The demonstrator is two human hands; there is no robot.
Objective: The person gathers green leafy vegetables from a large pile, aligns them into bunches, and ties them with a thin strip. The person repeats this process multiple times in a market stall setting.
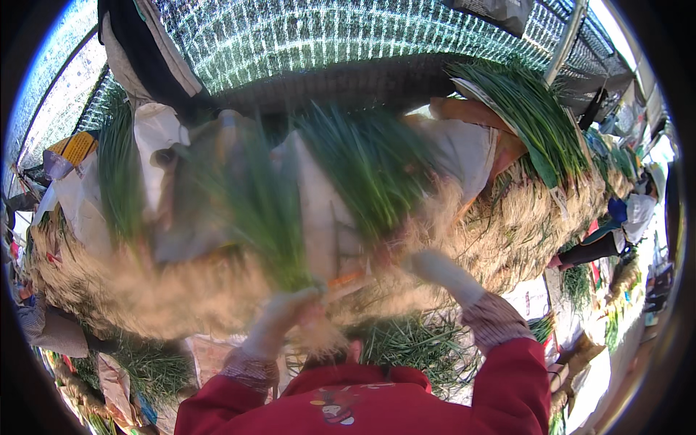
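My left hand (296, 307), in a pale glove, is closed round the root end of a bundle of long green leafy plants (266, 217), with pale stringy roots hanging below the fist. The bundle is blurred. My right hand (427, 266), gloved too, is beside the reddish base and pale roots of a larger green bunch (364, 168); blur hides whether its fingers hold anything. That bunch lies on white sheeting over a long heap of plants whose roots (522, 239) face me.
Another green bunch (533, 119) rests on the heap at the right, and one (119, 174) at the left. Shade netting (326, 38) hangs behind. Loose green leaves (418, 348) lie on the near side. Parts of other people show at the far left (54, 326) and right (592, 250).
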